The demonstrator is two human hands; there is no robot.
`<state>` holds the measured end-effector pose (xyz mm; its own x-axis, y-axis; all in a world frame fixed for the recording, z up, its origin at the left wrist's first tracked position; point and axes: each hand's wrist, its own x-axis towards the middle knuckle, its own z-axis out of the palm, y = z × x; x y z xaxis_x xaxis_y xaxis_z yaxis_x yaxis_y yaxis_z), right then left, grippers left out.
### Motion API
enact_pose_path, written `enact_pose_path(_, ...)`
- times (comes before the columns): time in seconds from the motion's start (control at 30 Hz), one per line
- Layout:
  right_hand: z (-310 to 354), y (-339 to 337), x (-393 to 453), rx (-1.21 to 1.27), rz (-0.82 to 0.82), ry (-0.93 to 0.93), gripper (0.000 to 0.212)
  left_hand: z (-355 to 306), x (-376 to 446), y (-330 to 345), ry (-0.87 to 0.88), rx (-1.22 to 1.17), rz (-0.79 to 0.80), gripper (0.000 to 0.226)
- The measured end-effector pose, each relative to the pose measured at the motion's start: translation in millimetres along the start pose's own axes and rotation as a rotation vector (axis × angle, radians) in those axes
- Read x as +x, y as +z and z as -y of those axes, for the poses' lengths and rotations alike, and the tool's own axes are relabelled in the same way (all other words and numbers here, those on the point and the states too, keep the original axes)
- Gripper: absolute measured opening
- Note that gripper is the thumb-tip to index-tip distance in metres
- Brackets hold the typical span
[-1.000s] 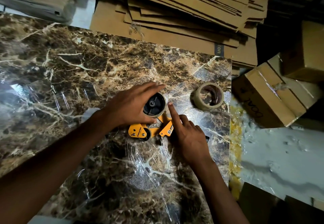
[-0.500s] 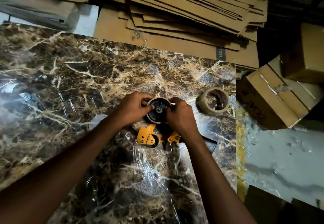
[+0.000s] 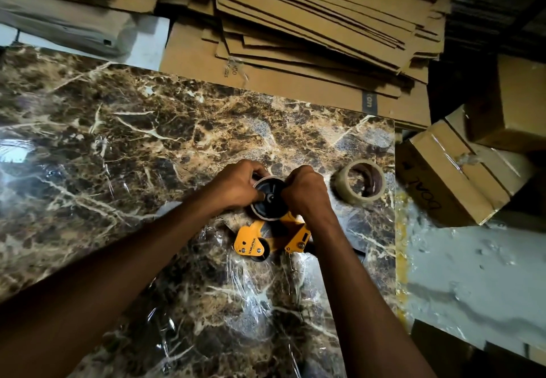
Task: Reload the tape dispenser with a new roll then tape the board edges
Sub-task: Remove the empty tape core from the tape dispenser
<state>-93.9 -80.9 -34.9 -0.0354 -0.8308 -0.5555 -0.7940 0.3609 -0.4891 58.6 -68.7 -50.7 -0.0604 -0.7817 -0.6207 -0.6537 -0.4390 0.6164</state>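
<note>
Gripping from both sides, left hand (image 3: 236,186) and right hand (image 3: 307,191) clamp the black round spool (image 3: 269,199) of the yellow metal tape dispenser (image 3: 267,237), lying on the glossy brown marble-pattern board (image 3: 147,141). Clear tape roll (image 3: 360,182) sits near the board's right edge, just right of the hands; flattened brown cardboard sheets (image 3: 310,37) are stacked behind.

The yellow tape dispenser (image 3: 267,237) lies flat on the glossy marble-patterned board (image 3: 147,147), black hub up, with a clear tape roll (image 3: 360,181) near its right.
</note>
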Motion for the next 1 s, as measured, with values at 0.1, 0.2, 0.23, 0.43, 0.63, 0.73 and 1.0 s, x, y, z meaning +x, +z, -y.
enact_pose_path(0.1,3,0,-2,-0.008,-0.002,-0.002,0.026,3,-3,6,0.006,0.002,-0.035,0.046)
enact_pose_path(0.2,5,2,-4,-0.051,-0.025,-0.03,0.032,3,-11,13,0.034,0.046,-0.114,0.045)
enact_pose_path(0.23,7,1,-5,-0.064,-0.02,-0.035,0.033,4,-13,15,0.037,0.053,-0.134,0.047)
enact_pose_path(0.43,10,-5,-4,-0.098,0.067,-0.008,0.035,6,-23,21,0.049,0.053,-0.155,0.051)
enact_pose_path(0.63,2,2,-7,-0.066,0.047,-0.001,0.033,6,-28,29,0.076,0.066,-0.229,0.046)
enact_pose_path(0.73,-4,2,-12,-0.048,-0.019,-0.062,0.028,7,-33,36,0.162,0.113,-0.281,0.051)
enact_pose_path(1.0,-24,-1,-55,-0.217,-0.044,-0.528,0.08,25,-49,27,0.494,0.557,-0.268,0.087)
